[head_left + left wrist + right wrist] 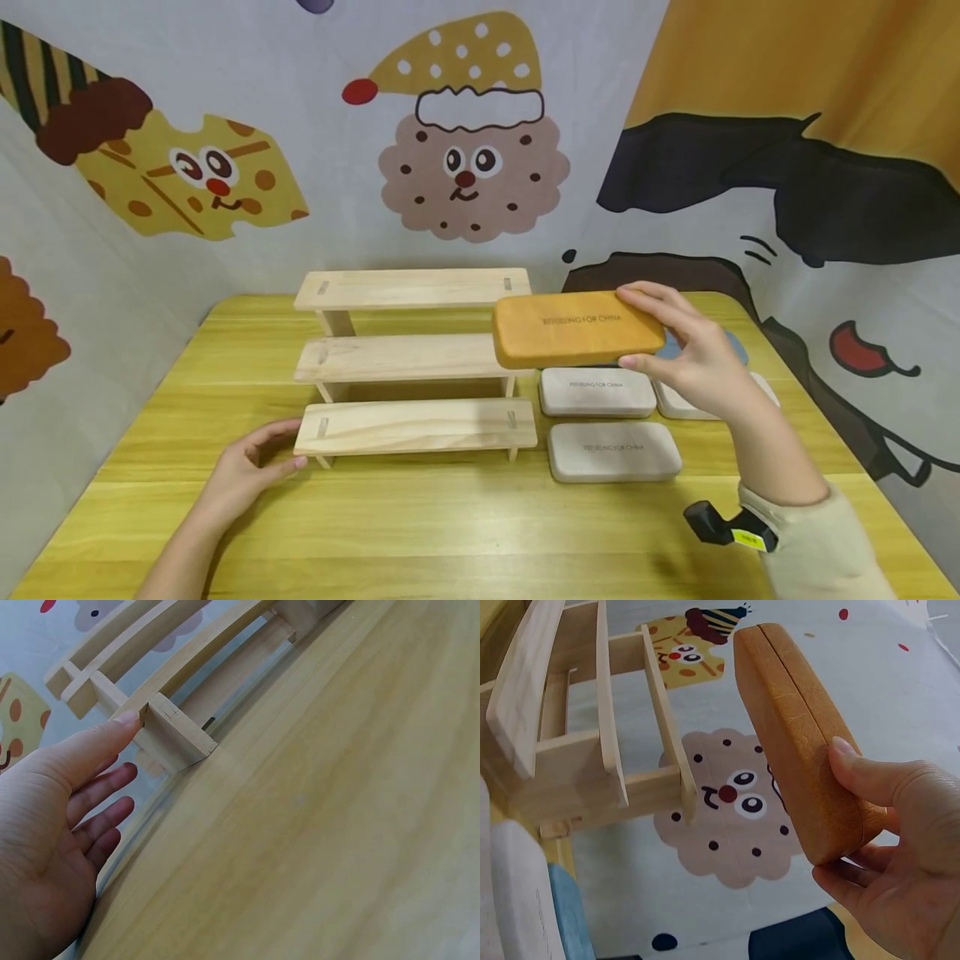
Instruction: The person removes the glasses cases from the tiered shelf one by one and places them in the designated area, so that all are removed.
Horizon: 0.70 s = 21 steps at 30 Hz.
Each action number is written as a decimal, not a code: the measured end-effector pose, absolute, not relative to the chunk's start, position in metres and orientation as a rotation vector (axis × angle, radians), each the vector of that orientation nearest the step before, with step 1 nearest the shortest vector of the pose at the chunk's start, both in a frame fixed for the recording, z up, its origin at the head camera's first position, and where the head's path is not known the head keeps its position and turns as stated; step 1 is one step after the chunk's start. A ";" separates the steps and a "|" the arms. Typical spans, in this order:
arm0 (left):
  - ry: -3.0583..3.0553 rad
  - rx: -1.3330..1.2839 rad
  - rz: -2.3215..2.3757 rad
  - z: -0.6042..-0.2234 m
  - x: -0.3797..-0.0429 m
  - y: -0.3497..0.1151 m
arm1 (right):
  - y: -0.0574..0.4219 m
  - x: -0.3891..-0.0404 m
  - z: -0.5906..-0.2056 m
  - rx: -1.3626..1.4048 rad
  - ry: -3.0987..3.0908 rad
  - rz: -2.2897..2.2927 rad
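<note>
My right hand (693,350) grips an orange glasses case (573,329) by its right end, thumb on the near side and fingers across the far side. The case is raised beside a three-tier wooden display rack (416,425), overlapping its right end in the head view. In the right wrist view, a dark seam runs along the side of the orange case (802,742). My left hand (243,471) is at the left end of the lowest tier. Its thumb touches the front corner of the rack (176,735) in the left wrist view, with relaxed fingers behind.
Right of the rack lie a white glasses case (615,452), a second white case (596,392) behind it and a third (675,402) farther right. A blue case (738,347) is partly hidden behind my right hand. A cartoon-printed cloth (330,183) hangs behind the wooden table (420,533).
</note>
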<state>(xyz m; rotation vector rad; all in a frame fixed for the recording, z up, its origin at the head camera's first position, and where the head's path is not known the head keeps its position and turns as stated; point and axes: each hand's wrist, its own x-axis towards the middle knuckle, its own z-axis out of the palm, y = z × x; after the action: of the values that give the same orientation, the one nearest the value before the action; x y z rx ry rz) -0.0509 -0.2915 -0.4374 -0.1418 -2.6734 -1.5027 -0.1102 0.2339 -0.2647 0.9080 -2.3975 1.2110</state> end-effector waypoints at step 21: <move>-2.682 -0.132 -1.516 -0.435 -0.051 -0.292 | 0.285 -0.086 -0.273 0.776 -2.437 1.154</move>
<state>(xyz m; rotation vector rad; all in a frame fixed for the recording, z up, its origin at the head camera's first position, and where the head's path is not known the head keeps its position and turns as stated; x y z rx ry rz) -0.0509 -0.2924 -0.4355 -0.1316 -2.6816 -1.5160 -0.0861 0.2854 -0.2734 0.7758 -2.4371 1.1537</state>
